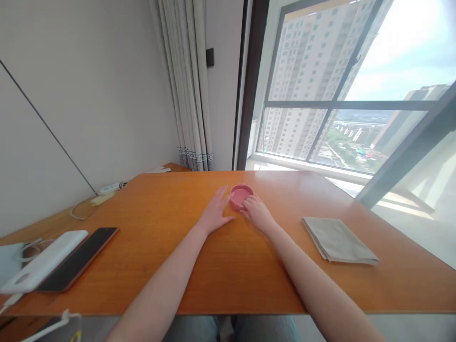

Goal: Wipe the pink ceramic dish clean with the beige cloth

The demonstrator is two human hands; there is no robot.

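A shallow, round pink dish (241,190) sits on the wooden table toward its far side, in front of me. My right hand (257,213) is at the dish's right edge, with its fingers curled over the near right rim and the thumb low against the outside. To the left of the dish is my left hand (214,211), open, its fingers spread and pointing away from me. Its fingertips come close to the dish's left rim; whether they touch it I cannot tell. Part of the dish's near right side is hidden by my right fingers.
A folded beige cloth (340,240) lies on the table (153,266) at the right. At the left lie a black phone (80,259) and a white power bank (46,261) with cables. A power strip (111,188) rests beyond the left edge, by the wall. A large window is behind.
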